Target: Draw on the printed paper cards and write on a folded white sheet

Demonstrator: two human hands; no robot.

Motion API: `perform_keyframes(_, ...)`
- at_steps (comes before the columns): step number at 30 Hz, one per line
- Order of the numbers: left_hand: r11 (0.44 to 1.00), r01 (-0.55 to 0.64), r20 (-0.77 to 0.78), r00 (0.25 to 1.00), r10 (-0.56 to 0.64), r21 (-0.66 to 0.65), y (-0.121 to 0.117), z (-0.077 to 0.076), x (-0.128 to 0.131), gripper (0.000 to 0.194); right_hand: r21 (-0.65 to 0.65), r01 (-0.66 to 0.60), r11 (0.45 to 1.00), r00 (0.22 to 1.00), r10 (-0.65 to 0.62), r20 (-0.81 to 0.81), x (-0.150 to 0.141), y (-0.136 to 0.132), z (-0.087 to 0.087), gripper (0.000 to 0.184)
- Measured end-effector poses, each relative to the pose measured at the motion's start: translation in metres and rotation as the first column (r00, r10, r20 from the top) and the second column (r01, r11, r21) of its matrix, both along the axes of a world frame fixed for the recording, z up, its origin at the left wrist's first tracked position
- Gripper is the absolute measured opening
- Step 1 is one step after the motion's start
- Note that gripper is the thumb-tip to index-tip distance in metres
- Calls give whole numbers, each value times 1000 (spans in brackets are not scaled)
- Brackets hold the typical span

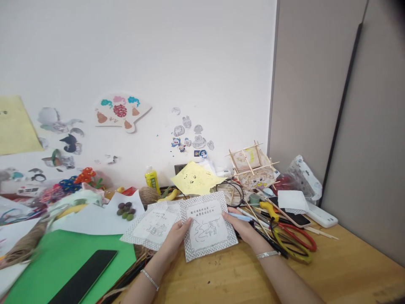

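Note:
Between my two hands is a square sheet of paper with a line drawing (207,240), showing two lines of handwriting and a crosshatched border. My left hand (175,236) pinches its left edge, thumb on the front. At the right edge, my right hand (238,223) grips the same sheet, its fingers mostly behind it. A light blue pen (240,216) shows by the right fingers; whether it is held or lying there, I cannot tell. A second bordered drawing (148,226) lies to the left, partly overlapped by my left hand and the front sheet.
Green paper (72,249) bears a black flat bar (85,278) at left. Small dark and green balls (126,211) sit on white paper. Behind stand a yellow bottle (152,179) and a stick frame (253,164). Scissors (294,242), a phone (322,214) and sticks crowd the right.

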State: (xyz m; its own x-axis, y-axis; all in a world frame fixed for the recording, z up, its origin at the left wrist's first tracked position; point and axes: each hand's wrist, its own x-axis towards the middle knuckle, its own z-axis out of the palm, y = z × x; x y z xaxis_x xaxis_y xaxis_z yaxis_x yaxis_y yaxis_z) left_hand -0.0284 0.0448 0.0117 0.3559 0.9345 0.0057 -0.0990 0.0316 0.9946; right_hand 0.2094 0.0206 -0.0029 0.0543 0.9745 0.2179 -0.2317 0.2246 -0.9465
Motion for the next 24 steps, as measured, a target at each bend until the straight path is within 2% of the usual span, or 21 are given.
perform_keyframes(5, 997, -56, -62, 996, 58, 44, 11, -9, -3, 46, -13, 76, 997, 997, -76, -3, 2, 6, -4, 47)
perform_keyframes(11, 991, -99, -129, 986, 109, 85, 24, -19, -9, 26, -18, 107, 994, 994, -107, 21, 1, 4, -3, 48)
perform_keyframes(19, 980, -124, -217, 964, 157, 157, 29, -22, -13, 29, 2, 129, 992, 988, -129, 89, 1, 6, -5, 43)
perform_keyframes(24, 971, -119, -321, 929, 183, 209, 26, -20, -10, 31, 66, 204, 977, 960, -213, 180, 3, 8, -10, 41)
